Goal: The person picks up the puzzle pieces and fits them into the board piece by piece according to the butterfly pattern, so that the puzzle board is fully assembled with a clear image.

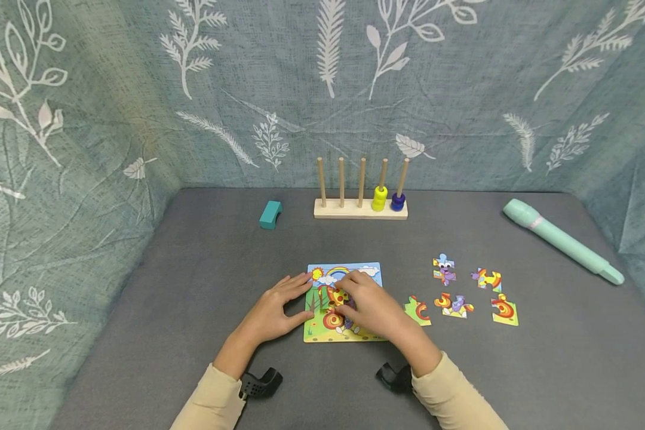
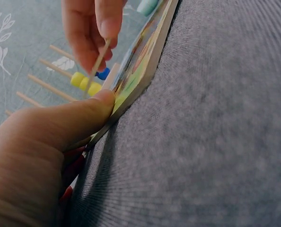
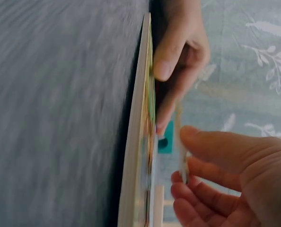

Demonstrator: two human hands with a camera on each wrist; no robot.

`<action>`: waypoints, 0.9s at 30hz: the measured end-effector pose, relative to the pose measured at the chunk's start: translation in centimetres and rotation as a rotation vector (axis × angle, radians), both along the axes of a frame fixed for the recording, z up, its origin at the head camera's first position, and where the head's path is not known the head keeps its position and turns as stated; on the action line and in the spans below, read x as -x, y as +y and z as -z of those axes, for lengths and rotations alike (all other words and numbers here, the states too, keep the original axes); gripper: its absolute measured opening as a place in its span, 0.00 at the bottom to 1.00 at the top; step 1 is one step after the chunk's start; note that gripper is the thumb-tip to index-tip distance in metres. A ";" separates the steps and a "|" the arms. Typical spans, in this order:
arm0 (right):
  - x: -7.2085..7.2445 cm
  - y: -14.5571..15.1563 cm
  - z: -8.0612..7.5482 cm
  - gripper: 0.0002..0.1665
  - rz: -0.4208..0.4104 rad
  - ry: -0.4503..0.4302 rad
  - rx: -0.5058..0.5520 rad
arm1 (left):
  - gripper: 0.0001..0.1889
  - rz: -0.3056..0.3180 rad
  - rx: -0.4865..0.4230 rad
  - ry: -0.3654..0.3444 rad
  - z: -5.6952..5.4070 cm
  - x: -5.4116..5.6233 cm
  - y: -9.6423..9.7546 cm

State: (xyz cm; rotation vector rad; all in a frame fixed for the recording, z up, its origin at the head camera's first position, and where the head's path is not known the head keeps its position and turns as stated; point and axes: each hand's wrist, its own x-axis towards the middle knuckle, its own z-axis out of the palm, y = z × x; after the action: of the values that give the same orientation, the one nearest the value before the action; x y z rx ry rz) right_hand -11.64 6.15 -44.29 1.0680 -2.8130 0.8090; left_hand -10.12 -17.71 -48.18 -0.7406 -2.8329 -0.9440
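A jigsaw puzzle board (image 1: 318, 331) with a sun, a rainbow and green grass lies in front of the person, several pieces set in its picture. At its left side the left hand (image 1: 276, 309) rests with fingers and thumb spread along the edge; the thumb (image 2: 100, 105) presses on the board's rim in the left wrist view. Over the board, the right hand (image 1: 375, 303) pinches a puzzle piece (image 3: 182, 158) between thumb and fingers. That piece is held tilted up, seen edge-on in both wrist views, above the board's surface.
Several loose puzzle pieces (image 1: 454, 305) lie right of the board. Behind stands a wooden peg rack (image 1: 341, 211) with yellow rings (image 1: 379, 199) and dark blue rings (image 1: 398, 202). A teal arch block (image 1: 270, 215) sits back left, a mint-green wand-shaped thing (image 1: 564, 242) far right.
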 end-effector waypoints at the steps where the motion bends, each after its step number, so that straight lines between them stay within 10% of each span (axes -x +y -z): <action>1: 0.0 -0.3 0.1 0.19 -0.001 0.008 -0.013 | 0.33 0.003 -0.003 0.000 0.0 0.0 0.0; 27: 0.2 -2.1 1.7 0.17 -0.005 0.018 0.008 | 0.32 0.035 -0.010 0.011 -0.2 0.1 -0.2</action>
State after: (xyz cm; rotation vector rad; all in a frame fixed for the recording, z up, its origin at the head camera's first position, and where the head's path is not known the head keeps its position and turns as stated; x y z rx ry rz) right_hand -11.83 4.04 -46.02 1.0754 -2.7917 0.8062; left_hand -10.21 -17.89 -48.02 -0.7947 -2.8128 -0.9558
